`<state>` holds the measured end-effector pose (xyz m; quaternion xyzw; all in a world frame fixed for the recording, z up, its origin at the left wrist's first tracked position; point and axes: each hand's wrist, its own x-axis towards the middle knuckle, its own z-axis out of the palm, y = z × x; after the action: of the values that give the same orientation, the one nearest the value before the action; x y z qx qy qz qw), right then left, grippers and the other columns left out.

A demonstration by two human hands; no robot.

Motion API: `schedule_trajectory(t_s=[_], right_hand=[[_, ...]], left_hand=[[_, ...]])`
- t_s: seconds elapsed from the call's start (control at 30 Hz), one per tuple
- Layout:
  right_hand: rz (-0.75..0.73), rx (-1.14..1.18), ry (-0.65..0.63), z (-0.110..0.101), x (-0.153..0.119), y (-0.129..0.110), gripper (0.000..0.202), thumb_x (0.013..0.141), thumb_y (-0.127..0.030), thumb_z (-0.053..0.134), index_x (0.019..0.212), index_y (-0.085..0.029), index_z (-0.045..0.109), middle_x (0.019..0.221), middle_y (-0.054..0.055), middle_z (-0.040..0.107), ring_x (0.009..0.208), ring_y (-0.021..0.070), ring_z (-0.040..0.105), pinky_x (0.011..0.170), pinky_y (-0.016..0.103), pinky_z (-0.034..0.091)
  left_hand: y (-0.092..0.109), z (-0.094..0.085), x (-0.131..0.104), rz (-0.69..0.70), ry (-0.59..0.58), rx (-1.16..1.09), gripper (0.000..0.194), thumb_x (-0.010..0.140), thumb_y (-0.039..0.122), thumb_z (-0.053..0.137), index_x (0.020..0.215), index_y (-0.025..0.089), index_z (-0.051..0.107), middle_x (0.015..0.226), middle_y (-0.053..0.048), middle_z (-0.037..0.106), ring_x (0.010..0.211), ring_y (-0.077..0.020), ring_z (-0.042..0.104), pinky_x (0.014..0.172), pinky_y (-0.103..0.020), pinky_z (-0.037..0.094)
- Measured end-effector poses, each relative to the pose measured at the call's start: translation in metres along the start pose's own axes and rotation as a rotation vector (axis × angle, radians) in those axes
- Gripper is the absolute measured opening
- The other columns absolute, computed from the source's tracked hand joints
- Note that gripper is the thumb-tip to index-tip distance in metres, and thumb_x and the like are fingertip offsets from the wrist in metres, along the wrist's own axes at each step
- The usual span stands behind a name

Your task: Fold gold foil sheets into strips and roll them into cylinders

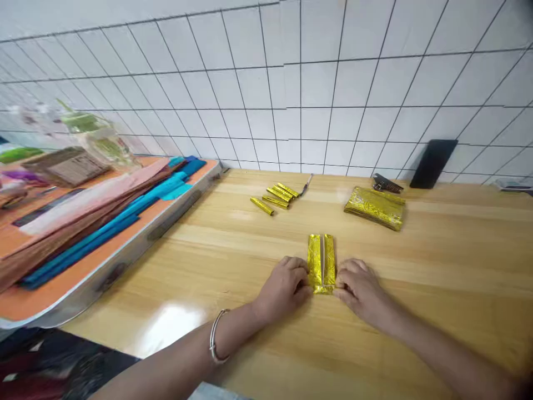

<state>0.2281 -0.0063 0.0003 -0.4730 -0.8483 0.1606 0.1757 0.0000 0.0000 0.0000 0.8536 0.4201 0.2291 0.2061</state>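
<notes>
A gold foil paper lies on the wooden table, its two long sides folded inward so that a narrow gap runs between them. A short fold crosses its near end. My left hand pinches the lower left corner with its fingers closed, a silver bangle on the wrist. At the lower right corner my right hand has its fingers closed on the same paper. Farther back lie several narrow folded gold strips. To the right sits a stack of flat gold foil papers.
A dark hair clip lies behind the stack, and a black phone leans on the tiled wall. A pen is near the strips. At left, an orange-topped table holds blue, brown and pink fabric, a cardboard box and a jar.
</notes>
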Motion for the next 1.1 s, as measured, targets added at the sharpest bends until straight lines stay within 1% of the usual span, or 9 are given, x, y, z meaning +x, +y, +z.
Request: schedule_trajectory(t_s=[0.23, 0.27, 0.4, 0.5, 0.57, 0.7, 0.9, 1.0, 1.1], right_hand=[[0.022, 0.037, 0.022, 0.000, 0.003, 0.003, 0.011, 0.076, -0.024, 0.062, 0.072, -0.021, 0.053, 0.082, 0.003, 0.055, 0.085, 0.0206, 0.047, 0.075, 0.035, 0.035], [0.025, 0.042, 0.026, -0.001, 0.003, 0.002, 0.010, 0.075, -0.023, 0.062, 0.072, -0.021, 0.053, 0.083, 0.003, 0.055, 0.085, 0.0206, 0.047, 0.075, 0.035, 0.035], [0.023, 0.046, 0.034, 0.000, 0.002, 0.003, 0.009, 0.075, -0.024, 0.063, 0.074, -0.022, 0.054, 0.085, 0.003, 0.056, 0.086, 0.0209, 0.047, 0.075, 0.034, 0.036], [0.030, 0.044, 0.030, 0.002, 0.002, 0.005, 0.011, 0.074, -0.025, 0.064, 0.073, -0.022, 0.054, 0.085, 0.003, 0.056, 0.086, 0.0210, 0.047, 0.075, 0.034, 0.036], [0.033, 0.045, 0.029, 0.003, 0.002, 0.006, 0.011, 0.074, -0.025, 0.064, 0.073, -0.022, 0.054, 0.085, 0.003, 0.056, 0.086, 0.0209, 0.047, 0.075, 0.034, 0.036], [0.030, 0.043, 0.038, 0.003, 0.001, 0.007, 0.010, 0.074, -0.025, 0.064, 0.073, -0.022, 0.054, 0.084, 0.003, 0.056, 0.086, 0.0209, 0.047, 0.074, 0.034, 0.036], [0.021, 0.034, 0.045, 0.004, 0.000, 0.008, 0.009, 0.074, -0.026, 0.063, 0.074, -0.022, 0.055, 0.084, 0.003, 0.056, 0.086, 0.0212, 0.047, 0.074, 0.034, 0.036], [0.012, 0.034, 0.054, 0.006, -0.001, 0.010, 0.009, 0.074, -0.026, 0.063, 0.073, -0.022, 0.055, 0.083, 0.003, 0.056, 0.085, 0.0212, 0.048, 0.074, 0.035, 0.036], [0.003, 0.045, 0.070, 0.007, -0.002, 0.011, 0.009, 0.075, -0.027, 0.064, 0.075, -0.022, 0.056, 0.084, 0.003, 0.057, 0.086, 0.0216, 0.048, 0.076, 0.035, 0.037]], left_hand=[[0.006, 0.001, -0.002, -0.017, 0.011, 0.083, 0.003, 0.080, 0.015, 0.056, 0.080, 0.016, 0.053, 0.092, -0.004, 0.055, 0.089, -0.0180, 0.049, 0.079, -0.030, 0.040], [0.008, 0.002, -0.003, 0.004, 0.001, 0.108, 0.002, 0.082, 0.015, 0.053, 0.082, 0.017, 0.053, 0.091, -0.004, 0.055, 0.089, -0.0176, 0.049, 0.078, -0.030, 0.040], [0.017, 0.002, -0.008, 0.175, -0.100, 0.229, 0.014, 0.089, 0.012, 0.042, 0.091, 0.017, 0.055, 0.093, -0.004, 0.055, 0.087, -0.0166, 0.048, 0.077, -0.028, 0.041], [0.023, -0.001, -0.008, 0.300, -0.176, 0.308, 0.016, 0.092, 0.016, 0.039, 0.096, 0.016, 0.055, 0.098, -0.005, 0.056, 0.087, -0.0170, 0.048, 0.078, -0.029, 0.042], [0.027, -0.002, -0.008, 0.333, -0.206, 0.331, 0.017, 0.093, 0.017, 0.038, 0.098, 0.016, 0.055, 0.100, -0.005, 0.057, 0.089, -0.0173, 0.048, 0.079, -0.029, 0.043], [0.034, -0.003, -0.010, 0.290, -0.237, 0.362, 0.019, 0.093, 0.016, 0.037, 0.103, 0.015, 0.054, 0.100, -0.006, 0.057, 0.094, -0.0177, 0.049, 0.083, -0.029, 0.044], [0.049, 0.001, -0.019, 0.178, -0.241, 0.436, 0.025, 0.090, 0.015, 0.042, 0.114, 0.014, 0.049, 0.099, -0.006, 0.057, 0.091, -0.0180, 0.050, 0.081, -0.030, 0.045], [0.055, 0.008, -0.023, 0.150, -0.220, 0.493, 0.024, 0.088, 0.018, 0.045, 0.111, 0.014, 0.052, 0.097, -0.006, 0.056, 0.088, -0.0204, 0.050, 0.078, -0.034, 0.045], [0.058, 0.015, -0.024, 0.120, -0.193, 0.516, 0.021, 0.089, 0.020, 0.042, 0.105, 0.015, 0.056, 0.098, -0.006, 0.056, 0.089, -0.0207, 0.050, 0.078, -0.035, 0.044]])
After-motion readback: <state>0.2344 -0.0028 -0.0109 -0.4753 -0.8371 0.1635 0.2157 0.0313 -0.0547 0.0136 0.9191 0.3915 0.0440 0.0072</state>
